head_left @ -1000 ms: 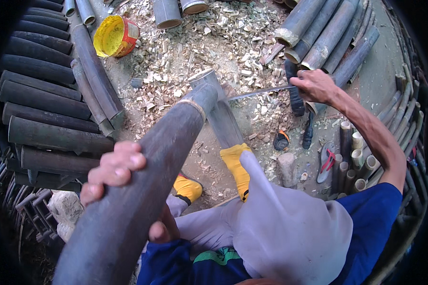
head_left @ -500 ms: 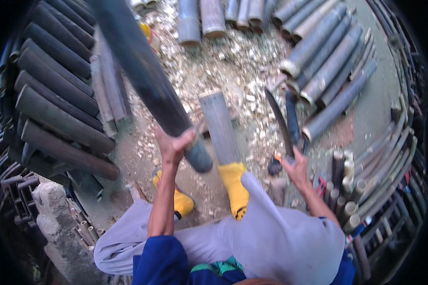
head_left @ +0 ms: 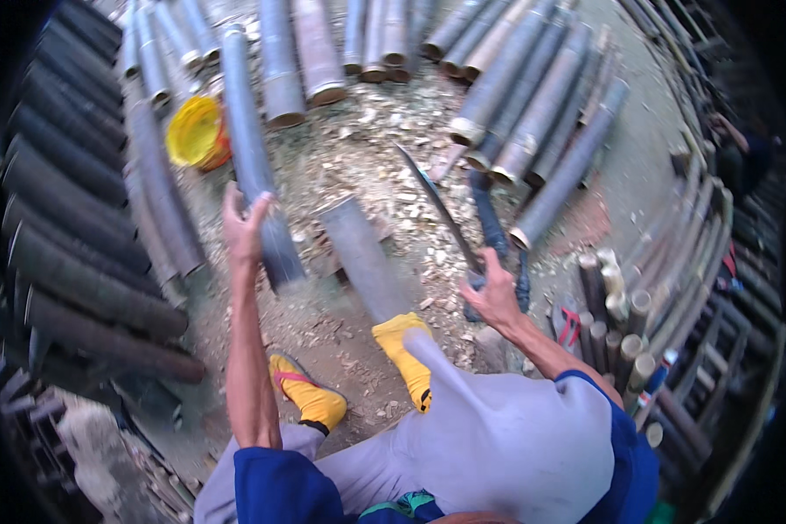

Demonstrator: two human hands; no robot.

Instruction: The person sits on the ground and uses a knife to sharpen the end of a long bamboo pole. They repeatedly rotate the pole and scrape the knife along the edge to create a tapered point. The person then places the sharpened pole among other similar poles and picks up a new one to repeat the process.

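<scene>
My left hand (head_left: 243, 229) is at a thick grey-green bamboo pole (head_left: 251, 131), its thumb lying across the pole near the lower end, which is blurred. The pole slants up and away from me. My right hand (head_left: 496, 295) is closed around the handle end of a machete (head_left: 437, 201). Its long dark blade points up and to the left, with the tip over the wood chips. Between my hands, a flat-looking grey length of wood or bamboo (head_left: 358, 258) reaches forward from my right foot in a yellow sock (head_left: 404, 349).
Bamboo poles lie stacked at left (head_left: 96, 279), at the back (head_left: 319, 52) and at right (head_left: 550, 105). A yellow bucket (head_left: 196, 133) stands at the back left. Pale chips (head_left: 393, 131) cover the ground. A dark blue object (head_left: 489, 214) lies beside the machete.
The bamboo pole has swung down and away to the left, my left hand moving left with it. My view has shifted right. The machete stays in my right hand.
</scene>
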